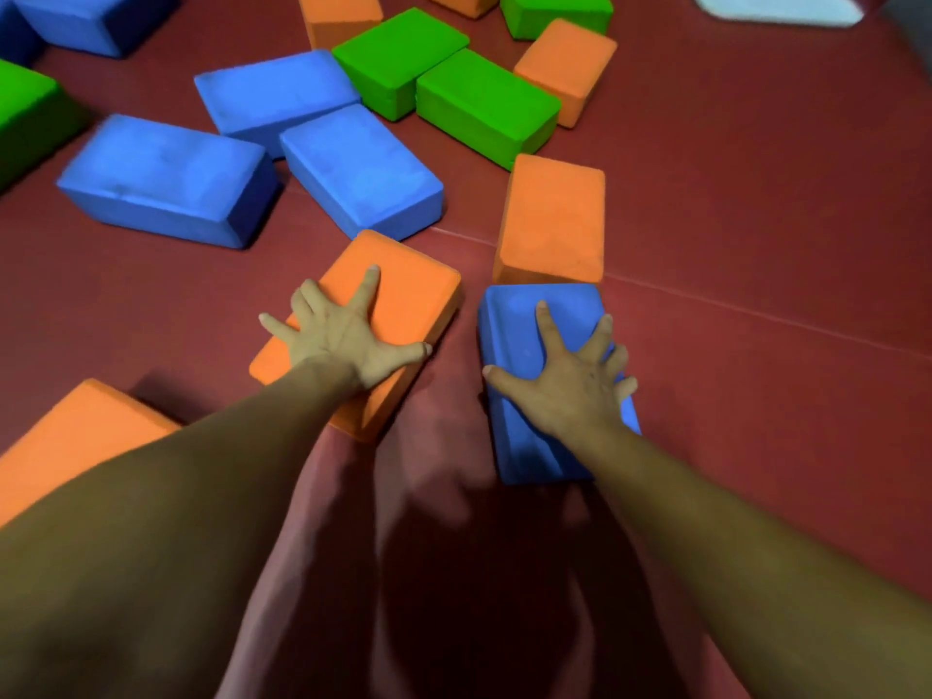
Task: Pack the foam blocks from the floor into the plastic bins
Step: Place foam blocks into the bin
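Head view: left hand point(348, 338) being pressed, fingers splayed, atop orange block point(403, 295). Right hand point(572, 375) likewise atop blue block point(514, 325), at its 3 o'clock. Other foam blocks point(166, 179) lying scattered, 9 to 1 o'clock. No bin identifiable; packing is being judged mostly outstanding.

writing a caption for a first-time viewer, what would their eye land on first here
First, the two hands at the centre: the left hand spread on an orange rectangular foam block, the right hand spread on a blue rectangular foam block just right of it. Beyond them, more blue, green and orange foam blocks lie scattered across the dark red floor mat.
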Tool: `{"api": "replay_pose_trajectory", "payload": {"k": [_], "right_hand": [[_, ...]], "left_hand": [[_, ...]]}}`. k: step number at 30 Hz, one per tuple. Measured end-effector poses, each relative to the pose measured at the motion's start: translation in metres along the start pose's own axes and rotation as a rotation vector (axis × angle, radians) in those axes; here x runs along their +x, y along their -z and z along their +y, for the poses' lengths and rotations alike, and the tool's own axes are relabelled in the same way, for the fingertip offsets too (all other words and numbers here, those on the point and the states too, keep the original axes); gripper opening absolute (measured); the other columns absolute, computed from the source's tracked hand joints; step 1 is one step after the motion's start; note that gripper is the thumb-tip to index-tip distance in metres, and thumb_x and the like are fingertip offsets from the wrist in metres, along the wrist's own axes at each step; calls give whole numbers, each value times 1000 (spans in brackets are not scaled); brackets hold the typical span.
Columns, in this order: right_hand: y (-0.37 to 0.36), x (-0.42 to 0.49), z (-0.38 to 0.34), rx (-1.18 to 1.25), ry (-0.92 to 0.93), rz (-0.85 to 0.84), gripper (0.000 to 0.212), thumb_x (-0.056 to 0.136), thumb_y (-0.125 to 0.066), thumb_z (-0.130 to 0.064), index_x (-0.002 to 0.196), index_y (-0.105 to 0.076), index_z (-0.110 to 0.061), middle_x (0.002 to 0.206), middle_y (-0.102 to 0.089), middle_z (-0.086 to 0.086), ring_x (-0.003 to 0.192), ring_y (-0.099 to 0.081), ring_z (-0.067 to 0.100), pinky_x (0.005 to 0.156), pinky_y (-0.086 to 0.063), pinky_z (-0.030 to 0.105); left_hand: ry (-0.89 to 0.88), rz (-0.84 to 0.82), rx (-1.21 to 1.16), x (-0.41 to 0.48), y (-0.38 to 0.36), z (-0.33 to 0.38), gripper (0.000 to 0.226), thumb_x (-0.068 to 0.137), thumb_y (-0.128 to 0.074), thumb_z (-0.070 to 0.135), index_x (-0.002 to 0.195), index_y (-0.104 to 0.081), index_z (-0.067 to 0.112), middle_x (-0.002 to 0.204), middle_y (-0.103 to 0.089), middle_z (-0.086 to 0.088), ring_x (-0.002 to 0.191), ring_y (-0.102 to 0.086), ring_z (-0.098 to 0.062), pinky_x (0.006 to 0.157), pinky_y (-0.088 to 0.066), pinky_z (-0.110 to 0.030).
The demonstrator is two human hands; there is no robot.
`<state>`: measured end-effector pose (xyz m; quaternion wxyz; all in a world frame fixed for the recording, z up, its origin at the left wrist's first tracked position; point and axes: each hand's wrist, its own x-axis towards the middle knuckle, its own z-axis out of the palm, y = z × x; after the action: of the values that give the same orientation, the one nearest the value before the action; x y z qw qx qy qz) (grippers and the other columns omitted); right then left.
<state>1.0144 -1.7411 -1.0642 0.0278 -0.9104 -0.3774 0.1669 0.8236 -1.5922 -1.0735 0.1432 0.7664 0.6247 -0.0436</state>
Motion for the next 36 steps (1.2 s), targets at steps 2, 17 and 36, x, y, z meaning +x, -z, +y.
{"api": "replay_pose_trajectory", "payload": {"k": [2,17,36], "right_hand": [[20,-4,22,42,-66,38,108,65,-49,-96,153,0,-59,166,14,16,146,-13,48,112,-19,65],[218,-174,317,351,-728,296,108,63,-54,-95,154,-8,-60,168,5,14,148,-14,46,116,-15,61],[302,-477,580,430,-1534,576,103,64,-52,-96,153,-13,-60,168,-3,15,147,-17,46,115,-18,64]], "left_hand": [[-81,23,11,-7,10,32,128,40,-43,104,153,-8,55,141,-30,-21,135,-30,-41,110,-23,-69],[-796,-93,95,-221,53,370,118,54,-48,101,155,-9,53,153,-26,-20,143,-26,-38,108,-30,-63],[-1494,-339,93,-625,62,659,119,56,-59,94,156,-11,50,148,-29,-21,139,-30,-40,108,-27,-56]]}}
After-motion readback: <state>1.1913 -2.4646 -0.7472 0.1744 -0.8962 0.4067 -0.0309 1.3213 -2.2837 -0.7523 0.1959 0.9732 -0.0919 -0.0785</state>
